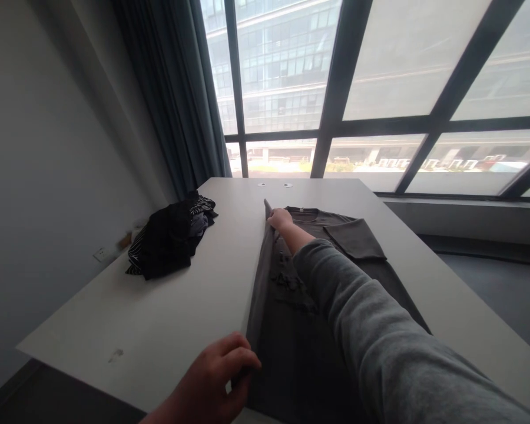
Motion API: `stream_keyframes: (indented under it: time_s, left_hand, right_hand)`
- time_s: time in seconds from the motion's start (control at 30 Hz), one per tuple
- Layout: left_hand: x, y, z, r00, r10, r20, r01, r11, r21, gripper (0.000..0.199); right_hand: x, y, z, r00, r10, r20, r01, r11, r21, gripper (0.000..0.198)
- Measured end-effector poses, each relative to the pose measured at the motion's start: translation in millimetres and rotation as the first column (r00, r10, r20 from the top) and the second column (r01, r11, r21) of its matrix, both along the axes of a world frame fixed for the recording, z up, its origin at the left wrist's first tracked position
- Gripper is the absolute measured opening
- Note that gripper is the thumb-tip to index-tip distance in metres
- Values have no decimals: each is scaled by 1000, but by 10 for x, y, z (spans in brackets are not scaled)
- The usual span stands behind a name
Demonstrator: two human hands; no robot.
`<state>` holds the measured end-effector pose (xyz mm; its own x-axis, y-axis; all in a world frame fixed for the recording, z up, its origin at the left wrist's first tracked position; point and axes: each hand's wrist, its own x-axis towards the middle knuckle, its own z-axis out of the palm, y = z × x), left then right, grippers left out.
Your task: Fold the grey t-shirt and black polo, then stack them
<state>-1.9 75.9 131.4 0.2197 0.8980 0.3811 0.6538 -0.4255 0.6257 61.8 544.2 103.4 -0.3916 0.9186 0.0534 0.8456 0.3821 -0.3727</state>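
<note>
A dark grey short-sleeved shirt [307,353] lies spread on the white table, its neckline [303,213] at the far end and one sleeve [357,238] folded inward on the right. Ruffled or decorated fabric shows on its front, partly behind my forearm. My right hand [281,219] stretches far forward, closed on the shirt's left edge near the shoulder, which is lifted. Close to me, my left hand [223,368] is closed on the same edge lower down. Between both hands this edge stands raised as a fold. My right sleeve covers much of the shirt's middle.
A heap of black and striped clothes [170,235] sits on the left of the white table [172,318]. Two round fittings [288,185] are at the table's far end. Beyond are large windows [287,65] and a dark curtain [172,82]. A wall socket [100,254] is at left.
</note>
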Motion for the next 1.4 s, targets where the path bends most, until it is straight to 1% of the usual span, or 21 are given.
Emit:
stream_keyframes:
  time_s: [0.07,0.13,0.2,0.3,0.37,0.4,0.47,0.5,0.53,0.6,0.7,0.77,0.83,0.97,1.07,1.17,1.3,1.4]
  left_hand:
    - [143,61,-7,997,-72,-20,72,997,-9,40]
    - [276,115,-37,990,-126,-62,123,991,-51,44]
    - [391,163,-74,976,-174,-128,156,978,-137,44]
    - [524,229,-113,935,-268,-230,191,932,-308,43]
    - [586,282,-135,914,-302,-270,183,903,-389,42]
    - [608,315,-151,914,-290,-284,161,902,-401,39]
    - [631,392,-210,923,-218,-318,91,925,-370,26]
    - [632,434,-258,924,-174,-340,54,940,-336,24]
    - [626,475,-318,921,-135,-365,23,955,-296,26]
    - [597,544,-469,900,-96,-425,-5,973,-231,43]
    - [534,590,-703,852,-121,-510,14,978,-209,66]
    - [499,583,-812,828,-149,-540,35,976,-215,74]
    - [479,559,-867,819,-162,-551,47,975,-217,78]
    - [480,522,-862,814,-184,-551,57,969,-240,89]
    - [493,518,-829,804,-218,-554,55,954,-296,94]
    - [498,515,-801,798,-241,-553,56,942,-330,96]
    - [497,506,-770,797,-259,-545,79,940,-331,96]
    - [498,505,-760,790,-269,-552,79,936,-343,94]
  right_hand:
    - [240,19,-29,1000,-13,-5,13,1000,14,27]
    - [454,32,-94,1000,-25,0,25,999,19,28]
    - [625,38,-189,999,-35,16,35,999,13,30]
    - [791,23,-358,998,-40,50,40,999,5,30]
    - [853,-15,-460,997,-43,66,42,999,19,34]
    - [875,-43,-501,997,-45,70,43,999,31,37]
    - [904,-110,-558,997,-43,71,39,997,59,44]
    - [912,-145,-574,997,-36,70,31,997,72,47]
    - [915,-178,-583,997,-23,71,18,996,82,50]
    - [905,-231,-587,997,15,79,-22,996,92,55]
    - [850,-273,-597,991,79,107,-86,994,63,64]
    - [805,-287,-625,985,110,131,-112,994,13,71]
    - [771,-303,-670,980,125,152,-121,992,-34,76]
    - [758,-339,-752,977,125,175,-120,992,-43,80]
    - [765,-352,-765,976,121,180,-117,992,-36,81]
    - [762,-346,-757,975,117,187,-111,993,-43,82]
    - [767,-327,-767,976,114,184,-105,993,-57,82]
    - [777,-324,-791,982,111,154,-108,994,-25,80]
